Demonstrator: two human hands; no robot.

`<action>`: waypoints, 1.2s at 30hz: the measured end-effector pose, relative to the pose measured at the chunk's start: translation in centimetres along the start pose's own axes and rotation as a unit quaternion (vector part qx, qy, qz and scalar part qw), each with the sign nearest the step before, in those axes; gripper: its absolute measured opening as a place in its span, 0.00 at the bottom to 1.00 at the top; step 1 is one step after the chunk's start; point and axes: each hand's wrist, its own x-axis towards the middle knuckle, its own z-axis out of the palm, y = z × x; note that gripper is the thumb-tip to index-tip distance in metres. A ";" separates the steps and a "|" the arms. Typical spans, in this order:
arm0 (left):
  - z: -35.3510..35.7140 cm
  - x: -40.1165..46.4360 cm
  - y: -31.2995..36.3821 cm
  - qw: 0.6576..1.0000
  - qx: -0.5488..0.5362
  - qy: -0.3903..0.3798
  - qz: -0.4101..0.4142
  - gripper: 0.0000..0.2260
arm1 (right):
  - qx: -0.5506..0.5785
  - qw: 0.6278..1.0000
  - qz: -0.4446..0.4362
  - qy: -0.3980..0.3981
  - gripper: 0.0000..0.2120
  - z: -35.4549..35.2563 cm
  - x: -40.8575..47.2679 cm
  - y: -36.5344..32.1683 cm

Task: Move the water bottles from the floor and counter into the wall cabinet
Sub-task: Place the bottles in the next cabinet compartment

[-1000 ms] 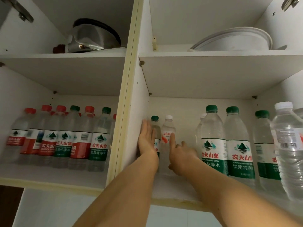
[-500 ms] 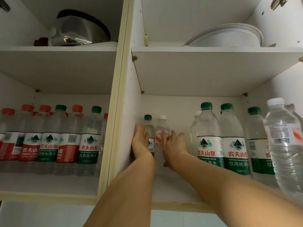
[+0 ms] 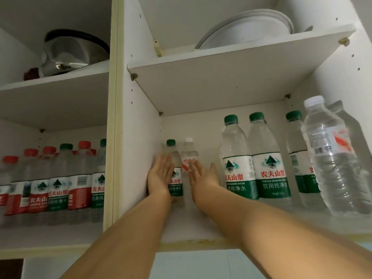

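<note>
With both the left hand (image 3: 161, 174) and right hand (image 3: 202, 178) flat and open, seemingly pressing the green-capped bottle (image 3: 174, 168) and white-capped bottle (image 3: 188, 158) deep into the cabinet's lower shelf (image 3: 191, 230), an uneven shove could topple them against the neighbouring bottles (image 3: 253, 162).

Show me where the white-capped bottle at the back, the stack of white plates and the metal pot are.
white-capped bottle (image 3: 188, 158): head view, on its shoulder above the label.
stack of white plates (image 3: 247, 29): head view, on the underside.
metal pot (image 3: 68, 55): head view, on its shiny side.
</note>
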 end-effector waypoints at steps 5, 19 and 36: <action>0.2 0.4 0.1 1.000 0.014 -0.006 -0.003 0.46 | 0.019 1.000 -0.002 -0.024 0.44 -0.6 0.4 0.2; -1.0 -2.0 -1.7 0.988 -0.139 0.068 -0.003 0.35 | 0.067 0.988 -0.003 0.139 0.29 -3.6 -4.3 0.8; -8.9 -8.7 -5.4 0.566 -0.803 0.181 0.046 0.24 | 0.297 0.862 0.122 0.394 0.32 0.6 -16.0 10.3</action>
